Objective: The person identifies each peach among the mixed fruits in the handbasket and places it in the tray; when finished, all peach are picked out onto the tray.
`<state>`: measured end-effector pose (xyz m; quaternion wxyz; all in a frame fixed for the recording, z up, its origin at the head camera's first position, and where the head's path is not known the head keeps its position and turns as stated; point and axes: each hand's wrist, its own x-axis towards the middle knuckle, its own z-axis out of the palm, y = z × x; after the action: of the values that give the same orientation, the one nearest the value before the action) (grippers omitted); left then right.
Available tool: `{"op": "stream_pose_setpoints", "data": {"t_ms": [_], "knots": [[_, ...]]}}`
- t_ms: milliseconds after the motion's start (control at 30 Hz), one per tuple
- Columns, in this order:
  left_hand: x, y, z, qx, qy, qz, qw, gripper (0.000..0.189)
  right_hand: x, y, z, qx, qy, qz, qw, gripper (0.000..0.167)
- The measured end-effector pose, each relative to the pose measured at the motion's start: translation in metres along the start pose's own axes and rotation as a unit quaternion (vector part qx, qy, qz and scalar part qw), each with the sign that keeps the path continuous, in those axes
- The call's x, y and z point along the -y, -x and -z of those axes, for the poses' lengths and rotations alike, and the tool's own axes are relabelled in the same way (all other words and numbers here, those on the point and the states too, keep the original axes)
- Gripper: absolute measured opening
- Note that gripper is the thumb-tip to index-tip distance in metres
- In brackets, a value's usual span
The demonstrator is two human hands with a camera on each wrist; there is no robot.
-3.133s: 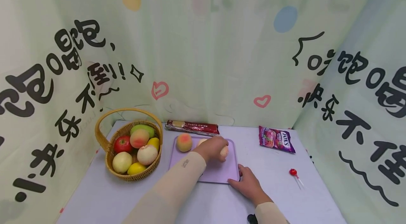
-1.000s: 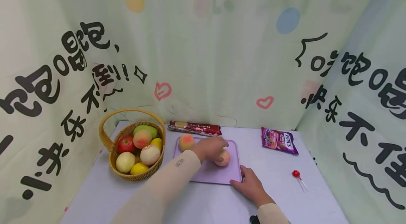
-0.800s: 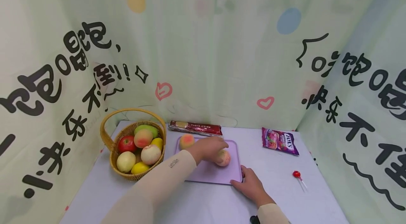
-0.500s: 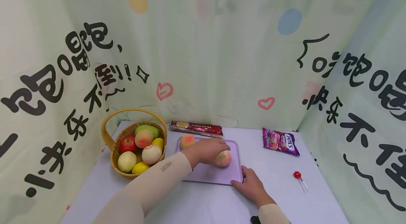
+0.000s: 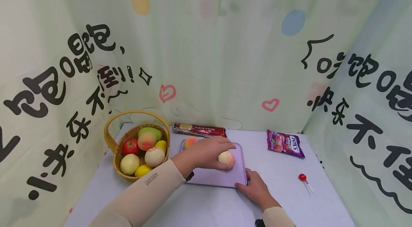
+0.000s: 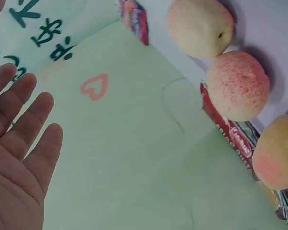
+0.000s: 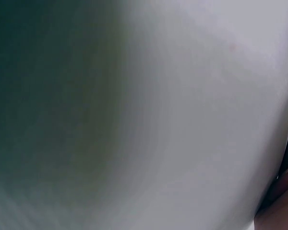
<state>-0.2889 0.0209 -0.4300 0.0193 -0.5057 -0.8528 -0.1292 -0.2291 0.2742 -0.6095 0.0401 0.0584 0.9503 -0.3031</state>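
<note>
My left hand (image 5: 207,152) hovers over a lilac tray (image 5: 212,179), its fingers extended and nothing in its grasp. Three peaches lie in a row on the tray; the left wrist view shows a pale peach (image 6: 201,28), a pink speckled peach (image 6: 239,86) and a yellow-orange peach (image 6: 278,152). From the head, one peach (image 5: 227,160) peeks out beside that hand's thumb, another (image 5: 190,142) sits at the back left corner, and the middle one is hidden. My right hand (image 5: 256,188) grips the tray's right edge near the front corner.
A wicker basket (image 5: 111,142) of mixed fruit stands left of the tray. Behind the tray lies a long dark red snack packet (image 5: 199,130). A purple candy bag (image 5: 284,144) and a red lollipop (image 5: 302,177) are on the right. Printed curtains (image 5: 206,59) enclose the table.
My left hand, earlier with its fingers around a peach on the tray, has let go and lifted, with its forearm swinging left. The right hand keeps its hold on the tray.
</note>
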Motion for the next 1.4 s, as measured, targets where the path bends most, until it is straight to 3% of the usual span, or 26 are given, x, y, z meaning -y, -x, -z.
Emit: {"op": "stream_pose_setpoints", "data": {"t_ms": [100, 333, 733, 967, 1400], "knots": [[-0.003, 0.009, 0.010, -0.024, -0.001, -0.009, 0.9997, 0.062, 0.001, -0.001, 0.001, -0.002, -0.001, 0.001, 1.0000, 0.085], [-0.004, 0.039, 0.030, -0.078, 0.020, 0.008, 0.9967, 0.063, 0.003, -0.001, 0.001, 0.003, -0.005, -0.006, 1.0000, 0.084], [0.010, 0.085, 0.040, -0.163, 0.047, 0.047, 0.9844, 0.063, 0.003, -0.002, 0.001, 0.002, 0.005, -0.009, 0.9999, 0.088], [0.017, 0.104, 0.041, -0.216, 0.046, 0.084, 0.9717, 0.062, 0.001, -0.001, -0.001, 0.000, 0.006, 0.002, 1.0000, 0.089], [0.031, 0.124, 0.041, -0.238, 0.065, 0.145, 0.9581, 0.077, 0.001, -0.003, -0.001, 0.006, 0.007, -0.014, 0.9999, 0.092]]}}
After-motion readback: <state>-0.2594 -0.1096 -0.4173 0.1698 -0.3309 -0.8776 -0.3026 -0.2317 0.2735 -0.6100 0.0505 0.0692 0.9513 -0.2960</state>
